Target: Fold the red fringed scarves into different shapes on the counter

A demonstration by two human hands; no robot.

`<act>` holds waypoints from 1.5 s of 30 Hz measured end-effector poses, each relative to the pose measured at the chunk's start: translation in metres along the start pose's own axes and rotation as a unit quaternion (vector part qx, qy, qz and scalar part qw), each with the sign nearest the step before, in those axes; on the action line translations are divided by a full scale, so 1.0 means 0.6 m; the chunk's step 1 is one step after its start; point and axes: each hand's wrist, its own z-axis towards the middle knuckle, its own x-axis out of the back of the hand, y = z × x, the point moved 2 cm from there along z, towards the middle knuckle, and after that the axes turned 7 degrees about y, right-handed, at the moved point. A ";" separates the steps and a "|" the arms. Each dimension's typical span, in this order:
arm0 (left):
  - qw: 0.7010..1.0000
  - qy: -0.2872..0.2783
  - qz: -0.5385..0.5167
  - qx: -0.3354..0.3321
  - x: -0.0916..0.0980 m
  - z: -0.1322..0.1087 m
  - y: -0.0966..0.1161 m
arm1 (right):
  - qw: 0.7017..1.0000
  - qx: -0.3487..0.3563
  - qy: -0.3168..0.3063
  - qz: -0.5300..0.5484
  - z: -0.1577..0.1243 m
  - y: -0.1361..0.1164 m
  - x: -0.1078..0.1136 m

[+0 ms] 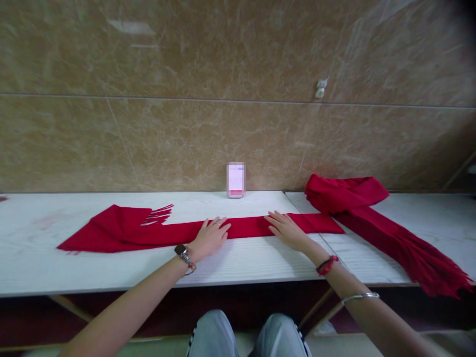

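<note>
A long red scarf (245,226) lies stretched across a white table (92,267). Its left end is folded back, with the fringe (158,214) on top. Its right part bunches near the wall and trails off to a fringed end (431,265) by the table's front edge. My left hand (210,236) lies flat on the scarf's middle, fingers stretched out. My right hand (288,229) rests flat on the scarf a little to the right, fingers spread. Neither hand grips anything.
A small pink-and-white card (235,180) stands against the marble wall behind the scarf. A second white table (427,218) joins on the right. My knees (249,334) show below the table's front edge.
</note>
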 end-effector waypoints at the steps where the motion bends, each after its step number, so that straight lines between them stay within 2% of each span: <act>1: 0.999 -0.013 -0.031 -0.031 -0.008 0.009 0.006 | 1.000 0.018 -0.007 0.021 0.010 -0.022 0.000; 4: 0.993 -0.053 -0.085 -0.056 -0.030 0.020 0.003 | 0.995 0.062 -0.051 0.059 0.028 -0.071 -0.004; 6: 0.992 -0.070 -0.094 -0.050 -0.036 0.015 -0.009 | 0.994 0.065 -0.071 0.052 0.027 -0.079 -0.009; 8: 0.990 -0.095 -0.099 -0.047 -0.034 0.005 -0.022 | 0.995 0.059 -0.072 0.029 0.020 -0.071 -0.011; 12: 0.983 -0.147 -0.107 -0.034 -0.016 -0.005 -0.032 | 0.997 0.037 -0.061 -0.034 -0.009 -0.019 -0.009; 18: 0.981 -0.154 -0.116 -0.006 -0.006 -0.004 -0.020 | 0.990 -0.050 -0.076 -0.109 -0.073 0.117 -0.001; 21: 0.984 -0.145 -0.104 -0.013 -0.009 -0.007 -0.023 | 0.983 -0.084 -0.095 -0.131 -0.091 0.162 0.013; 23: 0.984 -0.144 -0.100 -0.018 -0.008 0.000 -0.024 | 0.982 -0.084 -0.100 -0.137 -0.085 0.161 0.021; 26: 0.991 -0.109 -0.074 -0.038 0.002 0.036 -0.010 | 0.987 -0.091 -0.085 -0.106 -0.052 0.117 0.025; 29: 0.995 -0.005 -0.066 -0.081 0.005 0.089 0.024 | 0.994 -0.061 -0.083 -0.045 -0.011 0.052 0.016; 31: 0.991 0.022 -0.077 -0.107 -0.010 0.115 0.044 | 0.995 -0.031 -0.092 -0.025 0.007 0.020 0.006; 33: 0.987 0.015 -0.082 -0.135 -0.035 0.126 0.053 | 0.995 -0.014 -0.096 -0.021 0.011 0.010 -0.002; 35: 0.984 0.004 -0.081 -0.160 -0.059 0.127 0.050 | 0.995 -0.019 -0.092 -0.028 0.003 0.025 -0.006; 37: 0.981 -0.002 -0.081 -0.179 -0.072 0.123 0.041 | 0.995 -0.043 -0.083 -0.041 -0.013 0.057 -0.006; 41: 0.977 -0.014 -0.087 -0.196 -0.070 0.118 0.029 | 0.989 -0.102 -0.070 -0.076 -0.051 0.131 -0.001; 45: 0.975 -0.014 -0.093 -0.202 -0.063 0.111 0.023 | 0.984 -0.138 -0.062 -0.088 -0.069 0.160 0.005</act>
